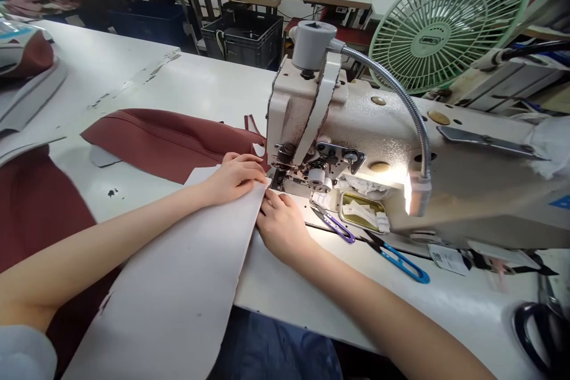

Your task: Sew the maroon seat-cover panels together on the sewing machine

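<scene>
A long panel with a white backing (187,267) runs from the lower left up to the head of the sewing machine (307,107). My left hand (236,178) lies flat on its far end, fingers stretched toward the needle area. Just across from it, my right hand (282,222) has its fingers curled around the panel's right edge, close to the presser foot (279,178). The needle tip is too small to make out. Beyond the left hand lies a maroon leather-like piece (173,142), its far end beside the machine head.
Purple thread snips (333,224), blue thread snips (398,258) and a small tin (363,214) with white scraps lie right of my right hand. Black-handled scissors (538,332) rest at lower right. A lit lamp (416,193) and a green fan (449,24) stand close.
</scene>
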The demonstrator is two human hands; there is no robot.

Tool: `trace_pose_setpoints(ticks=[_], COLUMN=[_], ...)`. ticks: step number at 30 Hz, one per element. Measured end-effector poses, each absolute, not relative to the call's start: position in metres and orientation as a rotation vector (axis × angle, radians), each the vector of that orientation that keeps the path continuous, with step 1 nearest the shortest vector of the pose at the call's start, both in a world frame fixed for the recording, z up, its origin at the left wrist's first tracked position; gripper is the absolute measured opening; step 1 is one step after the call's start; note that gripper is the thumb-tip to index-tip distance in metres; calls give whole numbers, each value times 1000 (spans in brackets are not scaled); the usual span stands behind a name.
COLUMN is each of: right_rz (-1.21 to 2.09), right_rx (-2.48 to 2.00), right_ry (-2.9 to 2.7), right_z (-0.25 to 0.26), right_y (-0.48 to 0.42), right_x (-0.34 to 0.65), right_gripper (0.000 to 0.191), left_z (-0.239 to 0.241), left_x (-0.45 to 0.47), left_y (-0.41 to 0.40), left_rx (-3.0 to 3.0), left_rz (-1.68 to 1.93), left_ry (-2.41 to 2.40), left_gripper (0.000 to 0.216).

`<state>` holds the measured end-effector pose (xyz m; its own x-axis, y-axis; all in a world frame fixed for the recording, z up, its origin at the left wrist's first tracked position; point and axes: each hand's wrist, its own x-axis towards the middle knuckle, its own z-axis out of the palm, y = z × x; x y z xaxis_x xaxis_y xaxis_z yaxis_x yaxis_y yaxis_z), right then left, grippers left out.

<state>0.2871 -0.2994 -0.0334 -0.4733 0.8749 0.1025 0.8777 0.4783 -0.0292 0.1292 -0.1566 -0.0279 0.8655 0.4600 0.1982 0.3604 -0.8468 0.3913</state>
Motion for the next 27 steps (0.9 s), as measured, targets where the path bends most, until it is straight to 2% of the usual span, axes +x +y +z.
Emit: trace_pose_setpoints(ticks=[6, 15, 27], right_rz=[-117, -65, -99], right_rx=[-1568, -1600, -1612], right_ry=[-2543, -2488, -2475], right_z=[-41, -41, -43], right_y=[-307, -310, -309], right_x=[306, 310, 311], right_gripper=[18, 19, 19], left_z=[-28, -35, -35], left_x=[144, 152, 158], left_y=[-160, -163, -160], left_rx=[2752, 2795, 2842], left_rz=[345, 448, 516], left_ry=[560, 537, 548], left_gripper=[41, 40, 28])
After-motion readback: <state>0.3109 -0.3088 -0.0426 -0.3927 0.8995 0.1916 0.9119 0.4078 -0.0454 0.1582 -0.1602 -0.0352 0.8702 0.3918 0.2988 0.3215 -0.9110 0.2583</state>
